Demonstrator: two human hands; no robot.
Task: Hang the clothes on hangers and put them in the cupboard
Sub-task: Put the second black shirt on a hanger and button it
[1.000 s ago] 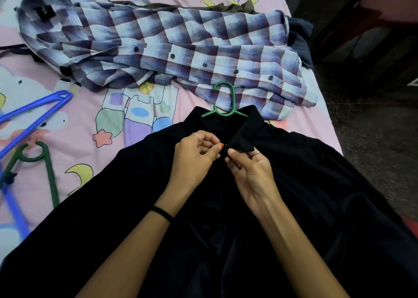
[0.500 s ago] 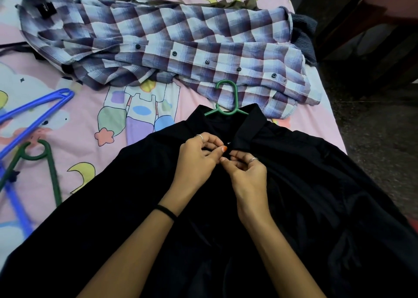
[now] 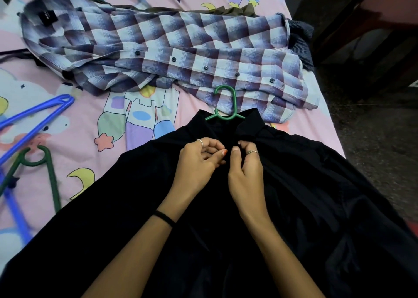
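A black shirt (image 3: pixel 316 196) lies spread over the near part of the bed, with a green hanger (image 3: pixel 226 104) inside it; only the hook and neck of the hanger stick out past the collar. My left hand (image 3: pixel 199 159) and my right hand (image 3: pixel 246 168) meet just below the collar. Each pinches an edge of the black shirt's front opening, fingertips almost touching. A purple-and-white checked shirt (image 3: pixel 181 55) lies crumpled across the bed beyond the hook.
On the pink cartoon-print bedsheet (image 3: pixel 90 121) at the left lie a blue hanger (image 3: pixel 38 116) and a dark green hanger (image 3: pixel 45 171). Dark clothes (image 3: pixel 300 42) poke out behind the checked shirt. The bed's right edge drops to a dark floor (image 3: pixel 373 150).
Both hands stay at the collar opening. The right hand has shifted slightly and its fingers have curled tighter on the fabric. The view has tilted a little.
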